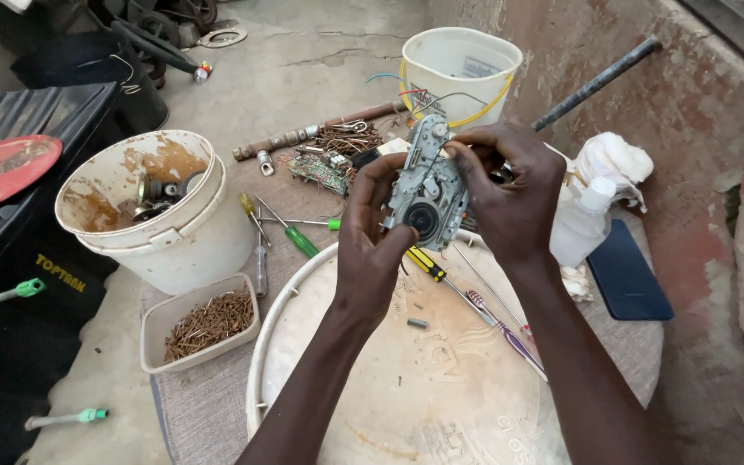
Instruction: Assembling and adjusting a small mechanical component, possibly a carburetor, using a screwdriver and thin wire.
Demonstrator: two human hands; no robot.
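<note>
Grey metal mechanism (426,185), flat, with a round black part low on its face: held upright between both hands above the far rim of a round cream tray (441,387). Left hand (374,228): fingers closed on the mechanism's left edge, thumb on its front. Right hand (510,185): fingers curled over the top right corner, closed on it. On the tray, under the hands: yellow-and-black screwdriver (425,263), purple-handled screwdriver (501,325). Left of the tray: small tub of rusty nails (208,323), stained white bucket (161,211) holding metal parts, green-handled screwdriver (299,239). Behind the hands: circuit board with wires (325,164), second white bucket (458,73). Right: white squeeze bottle (580,222), dark phone (626,274).
</note>
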